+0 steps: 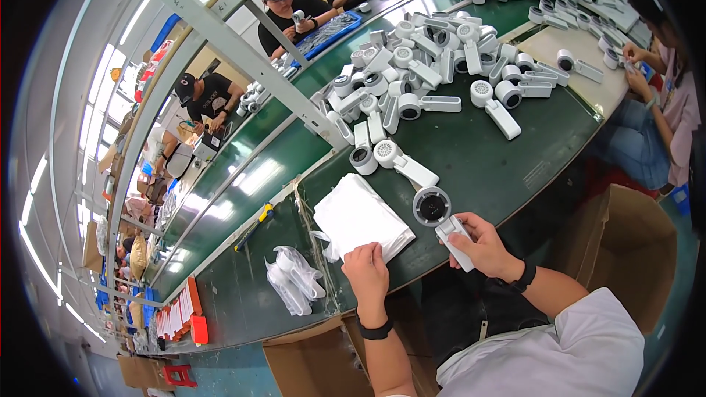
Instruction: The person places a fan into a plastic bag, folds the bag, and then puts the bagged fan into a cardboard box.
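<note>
My right hand is closed around the handle of a white handheld fan, its round head with a dark centre pointing away from me. A stack of thin white plastic bags lies on the green table just left of the fan. My left hand is at the stack's near edge, its fingers curled and pinching the edge of a bag. Left of that hand, bagged fans in clear plastic lie on the table. Beyond the stack, another white fan lies with its grille up.
A large heap of white fans covers the table's far part. A yellow-handled tool and an orange-red box of papers are to the left. Cardboard boxes stand below the near edge. A metal frame rises at left; co-workers sit around.
</note>
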Tool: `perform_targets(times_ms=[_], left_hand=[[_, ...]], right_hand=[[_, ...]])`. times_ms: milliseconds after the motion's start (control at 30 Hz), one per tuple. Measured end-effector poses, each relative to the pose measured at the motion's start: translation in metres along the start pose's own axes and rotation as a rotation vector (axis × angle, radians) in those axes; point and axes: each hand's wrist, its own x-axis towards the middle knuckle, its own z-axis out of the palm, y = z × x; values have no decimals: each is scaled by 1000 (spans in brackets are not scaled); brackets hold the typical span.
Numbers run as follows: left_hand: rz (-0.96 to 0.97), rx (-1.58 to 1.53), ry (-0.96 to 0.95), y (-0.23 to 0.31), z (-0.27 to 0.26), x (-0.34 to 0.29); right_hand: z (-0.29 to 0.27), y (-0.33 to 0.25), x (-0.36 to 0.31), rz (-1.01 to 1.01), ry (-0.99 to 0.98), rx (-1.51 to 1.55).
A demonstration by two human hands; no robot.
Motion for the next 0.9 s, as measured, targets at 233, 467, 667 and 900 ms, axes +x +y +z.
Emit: perform_targets(times_ms=[233, 467, 667, 900], left_hand=[[20, -34, 37, 1, -3, 2], [51, 11, 27, 6, -6, 2], [40, 6, 20, 3, -4, 3], [22, -37, 52, 4, -2, 7]], right_hand=[[0, 1, -1, -8, -10, -35], [2, 0, -2, -6, -13, -6], [4, 0, -4, -4, -1, -4], [1, -2, -2, -8, 30, -12]])
